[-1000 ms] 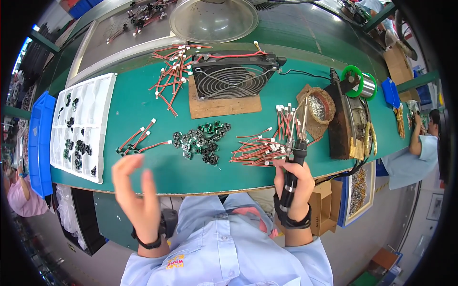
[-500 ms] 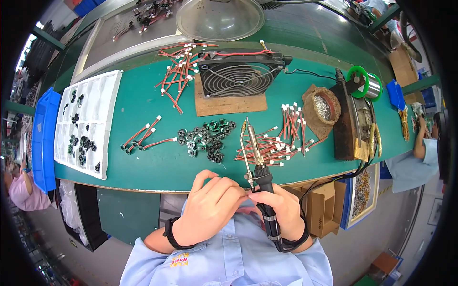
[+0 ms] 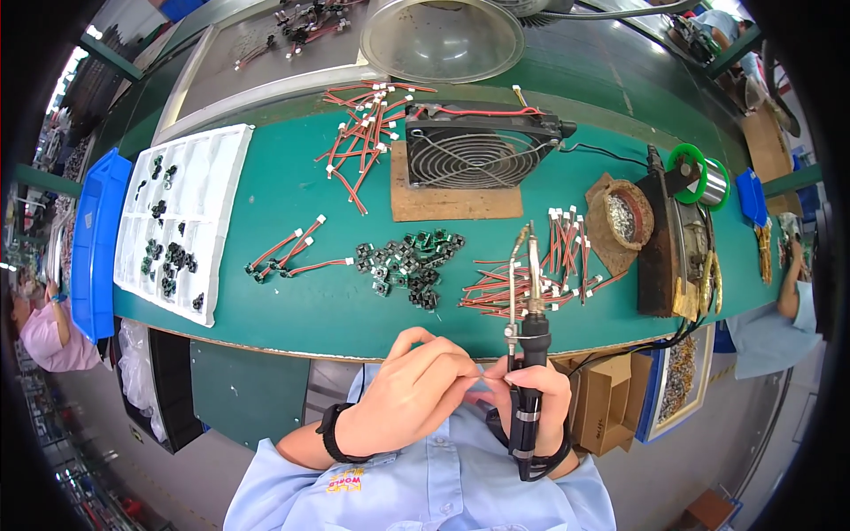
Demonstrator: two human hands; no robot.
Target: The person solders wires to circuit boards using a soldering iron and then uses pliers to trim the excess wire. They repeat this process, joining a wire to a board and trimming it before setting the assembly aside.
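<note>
My right hand [image 3: 546,389] is wrapped round the black handle of a soldering iron [image 3: 533,341], held upright with its metal tip pointing away from me. A thin metal tube runs alongside the tip. Close by, the fingers of my left hand [image 3: 414,394] are pinched on something too small to make out; a thin strand seems to span the fingertips of both hands. Past the table's near edge lie a heap of small black-and-green switch-like parts [image 3: 407,265] and a bundle of red-and-black wires with white connectors [image 3: 505,290], partly behind the iron.
A caged black fan [image 3: 478,155] stands on a wooden board. On the right are a round pot of metal bits [image 3: 625,218], a soldering stand [image 3: 660,248] and a solder spool [image 3: 708,181]. A white divided tray [image 3: 212,190] sits left; more wires [image 3: 365,133] lie behind.
The table's contents have shifted right in the view. The soldering iron has turned more upright, its tip swinging right over the wires. My fingertips have drawn slightly apart, revealing a thin strand.
</note>
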